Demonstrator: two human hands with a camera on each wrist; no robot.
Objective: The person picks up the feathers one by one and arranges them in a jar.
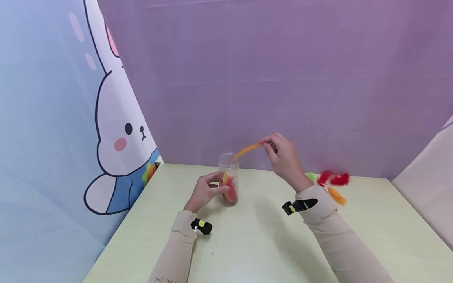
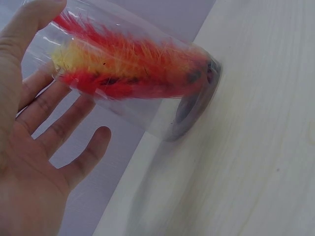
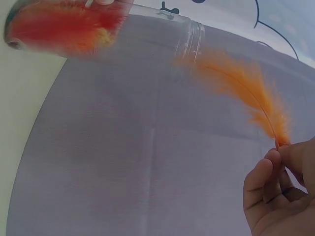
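Observation:
A clear glass jar [image 1: 229, 165] stands upright on the table with red, yellow and orange feathers [image 1: 231, 192] inside it. My left hand [image 1: 207, 190] holds the jar from its left side, thumb and fingers on opposite sides of the glass. The left wrist view shows the feathers [image 2: 128, 69] bunched towards the jar's base. Above and to the right of the jar, my right hand [image 1: 283, 159] pinches an orange feather [image 1: 246, 150] by its quill end. The feather's fluffy tip reaches the jar's open mouth [image 3: 192, 42], as the right wrist view shows.
Loose feathers lie at the back right of the table [image 1: 240, 243], partly behind the right forearm: red ones [image 1: 339, 179], an orange one [image 1: 336, 196] and a bit of green [image 1: 311, 176]. A purple cloth [image 1: 283, 78] hangs behind; a rabbit-print cloth [image 1: 53, 137] hangs left.

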